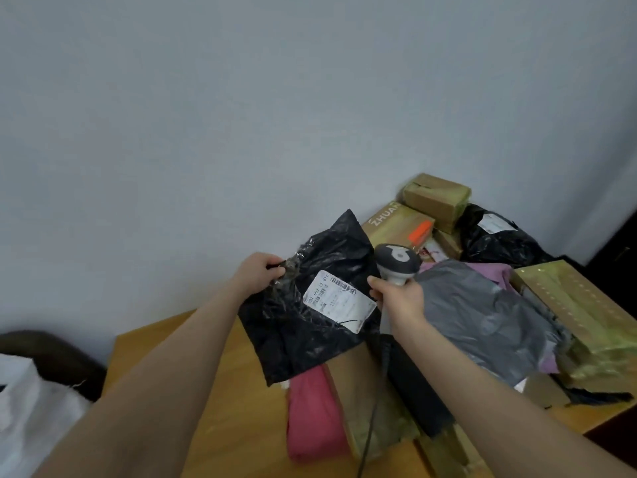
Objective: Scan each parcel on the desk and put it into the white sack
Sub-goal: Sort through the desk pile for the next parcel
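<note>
Black poly parcel [310, 305] was held up above the wooden desk [234, 391] on head cam, left hand [256, 274] pinching its upper-left edge, white label [339, 300] facing me. Right hand [400, 298] was clenched round the handle of the grey-white scanner [396, 262], scanner head just beside the label's right end, its cable hanging down over the desk. I saw the white sack [27, 408] at bottom left, off the desk and well apart from the parcel; grey parcel [482, 315], pink parcel [313, 415] and cardboard boxes [434, 194] lay on the desk.
</note>
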`<state>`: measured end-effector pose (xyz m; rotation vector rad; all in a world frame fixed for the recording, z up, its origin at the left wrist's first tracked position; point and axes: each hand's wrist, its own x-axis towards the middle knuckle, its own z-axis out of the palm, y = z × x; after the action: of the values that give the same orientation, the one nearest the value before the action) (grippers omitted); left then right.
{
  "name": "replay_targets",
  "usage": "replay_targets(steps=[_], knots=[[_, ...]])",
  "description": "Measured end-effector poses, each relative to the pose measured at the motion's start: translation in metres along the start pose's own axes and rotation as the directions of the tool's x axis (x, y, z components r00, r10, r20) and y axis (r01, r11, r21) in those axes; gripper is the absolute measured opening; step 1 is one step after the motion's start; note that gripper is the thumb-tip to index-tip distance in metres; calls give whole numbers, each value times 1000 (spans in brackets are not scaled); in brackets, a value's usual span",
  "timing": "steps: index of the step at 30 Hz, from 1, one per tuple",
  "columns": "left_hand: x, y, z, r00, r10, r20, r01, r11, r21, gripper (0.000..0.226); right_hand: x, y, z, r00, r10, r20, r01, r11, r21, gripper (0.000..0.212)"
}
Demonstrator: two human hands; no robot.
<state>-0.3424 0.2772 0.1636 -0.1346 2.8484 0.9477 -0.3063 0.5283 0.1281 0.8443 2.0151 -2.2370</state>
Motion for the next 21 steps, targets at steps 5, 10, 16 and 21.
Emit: replay_targets(steps=[5, 10, 16, 21], knots=[[-36, 1, -19, 999, -22, 38, 26, 995, -98, 20, -22, 0, -3, 999, 18, 28, -20, 998, 61, 29], [-79, -27, -25, 990, -105, 97, 130, 943, -305, 12, -42, -1, 4, 996, 41, 75, -40, 999, -20, 22], [-117, -43, -10, 986, -161, 51, 166, 871, -462, 3, -71, -1, 27, 992, -8, 129, 25, 991, -135, 16], [-134, -76, -13, 937, -346, -42, 240, 728, -643, 9, -102, 3, 35, 990, -98, 100, 116, 973, -199, 17]])
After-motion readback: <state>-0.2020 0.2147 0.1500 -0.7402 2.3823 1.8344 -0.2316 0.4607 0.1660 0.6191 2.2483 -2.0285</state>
